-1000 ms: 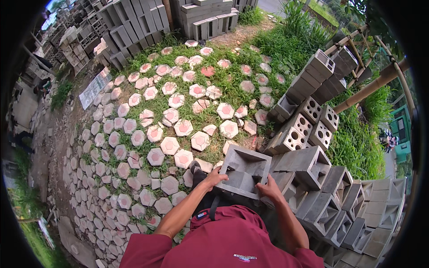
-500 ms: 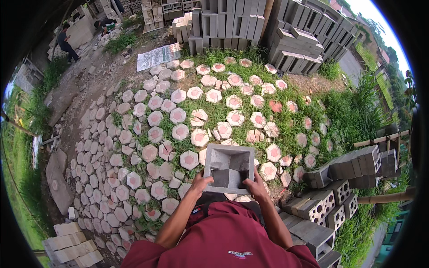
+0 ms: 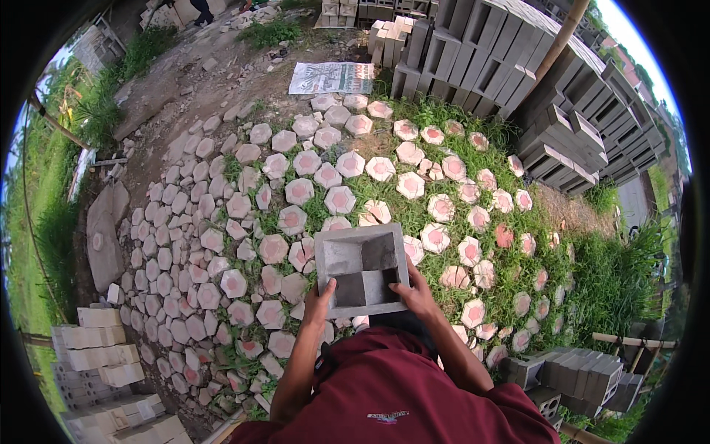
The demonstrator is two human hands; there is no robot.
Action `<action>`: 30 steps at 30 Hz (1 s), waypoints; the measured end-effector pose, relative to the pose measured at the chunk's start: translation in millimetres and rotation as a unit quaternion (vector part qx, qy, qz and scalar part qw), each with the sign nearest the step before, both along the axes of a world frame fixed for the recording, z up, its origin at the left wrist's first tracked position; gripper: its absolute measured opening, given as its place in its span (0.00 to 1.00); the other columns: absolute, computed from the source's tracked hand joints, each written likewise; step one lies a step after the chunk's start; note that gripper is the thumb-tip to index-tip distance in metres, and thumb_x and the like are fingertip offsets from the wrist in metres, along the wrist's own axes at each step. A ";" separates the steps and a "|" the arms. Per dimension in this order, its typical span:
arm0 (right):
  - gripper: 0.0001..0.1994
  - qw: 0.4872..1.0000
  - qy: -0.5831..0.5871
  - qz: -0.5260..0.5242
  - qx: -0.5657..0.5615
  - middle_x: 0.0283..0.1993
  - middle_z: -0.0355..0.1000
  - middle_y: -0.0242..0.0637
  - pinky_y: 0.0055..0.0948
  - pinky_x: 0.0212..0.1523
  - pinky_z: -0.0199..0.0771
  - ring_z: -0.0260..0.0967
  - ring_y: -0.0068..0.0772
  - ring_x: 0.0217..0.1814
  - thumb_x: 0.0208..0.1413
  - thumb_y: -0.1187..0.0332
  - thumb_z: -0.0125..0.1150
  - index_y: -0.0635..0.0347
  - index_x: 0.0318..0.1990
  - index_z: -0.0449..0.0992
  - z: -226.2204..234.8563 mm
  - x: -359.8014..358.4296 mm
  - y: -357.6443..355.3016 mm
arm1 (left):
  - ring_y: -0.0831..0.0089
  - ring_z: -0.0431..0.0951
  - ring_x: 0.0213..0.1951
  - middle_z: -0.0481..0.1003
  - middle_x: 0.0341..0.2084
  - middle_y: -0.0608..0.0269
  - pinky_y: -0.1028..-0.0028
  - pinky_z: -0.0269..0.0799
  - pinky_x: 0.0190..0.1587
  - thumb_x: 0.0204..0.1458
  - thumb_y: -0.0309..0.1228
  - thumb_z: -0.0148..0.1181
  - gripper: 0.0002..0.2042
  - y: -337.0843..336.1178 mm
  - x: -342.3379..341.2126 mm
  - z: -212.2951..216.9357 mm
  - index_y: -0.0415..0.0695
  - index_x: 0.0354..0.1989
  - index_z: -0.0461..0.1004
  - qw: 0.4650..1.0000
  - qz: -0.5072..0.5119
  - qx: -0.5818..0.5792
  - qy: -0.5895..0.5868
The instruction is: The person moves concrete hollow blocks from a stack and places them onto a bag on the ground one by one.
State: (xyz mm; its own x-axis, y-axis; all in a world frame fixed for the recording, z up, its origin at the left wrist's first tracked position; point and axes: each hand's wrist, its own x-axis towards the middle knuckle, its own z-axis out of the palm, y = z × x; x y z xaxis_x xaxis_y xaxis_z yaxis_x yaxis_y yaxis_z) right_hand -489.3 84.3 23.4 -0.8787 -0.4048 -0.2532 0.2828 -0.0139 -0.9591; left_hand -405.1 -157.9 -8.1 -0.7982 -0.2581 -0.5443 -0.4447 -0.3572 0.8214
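Square and grey, its hollow face quartered in light and dark, the concrete ventilation block [image 3: 362, 271] sat between both hands [image 3: 417, 296], gripped at either side!

Outdoors, in daylight: pale hexagonal pavers [image 3: 234, 283], many pink-centred, with dense grass [image 3: 621, 274] along their right edge; bare earth [image 3: 177, 103] at their far left corner; printed sheet [image 3: 318, 80] at the far edge; stacked grey blocks [image 3: 473, 52] and bamboo pole [image 3: 557, 50] toward the far right corner; bright sky [image 3: 625, 33].

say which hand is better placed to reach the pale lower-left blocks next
Probably the left hand: gripping the left side of the gray block, it's nearer the pale blocks than the right hand.
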 end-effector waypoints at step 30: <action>0.45 0.996 -0.067 0.058 0.024 0.59 0.60 0.50 0.33 0.59 0.61 0.60 0.39 0.60 0.43 0.85 0.55 0.63 0.68 0.35 0.7 -672.5 -295.0 | 0.71 0.73 0.43 0.73 0.43 0.60 0.74 0.68 0.46 0.36 0.17 0.52 0.32 -275.8 -649.2 25.7 0.36 0.58 0.63 0.999 0.023 -0.048 0.001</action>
